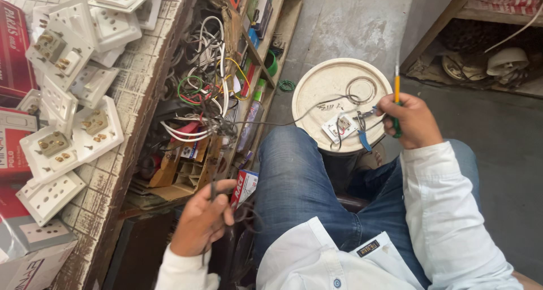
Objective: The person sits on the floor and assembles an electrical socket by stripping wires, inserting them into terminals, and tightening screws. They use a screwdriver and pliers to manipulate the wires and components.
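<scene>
— Where is the dark wire [317, 106] found, and how is it held?

— One end is pinched in the left hand [203, 219], fingers closed on it near the knee. From there it is carried up past the shelf and across to the small white socket module [341, 126], which is laid on the round white bucket lid [317, 83]. The wire appears to be kept off to the side so that the run to the module stays fairly clear of the lap.

— And the right hand [410, 120]?

— It is curled shut around a tester screwdriver [396, 92] with a yellow shaft and green handle, tip upward. It is held just beside the module, probably so the tool is kept ready over the work.

— What else is set on the lid?

— It seems to be used as a small bench. A coil of thin wire [362, 89], a few loose screws [327, 106] and blue-handled pliers [362, 137] are seen on it, all close to the module.

— And farther out?

— The open shelf [263, 69] at the left is stuffed with tangled wires [206, 92] in white, green, red and yellow, plus small boxes. On the worn counter [141, 92], white switch plates [68, 69] are stacked, several face down with brass terminals shown.
</scene>
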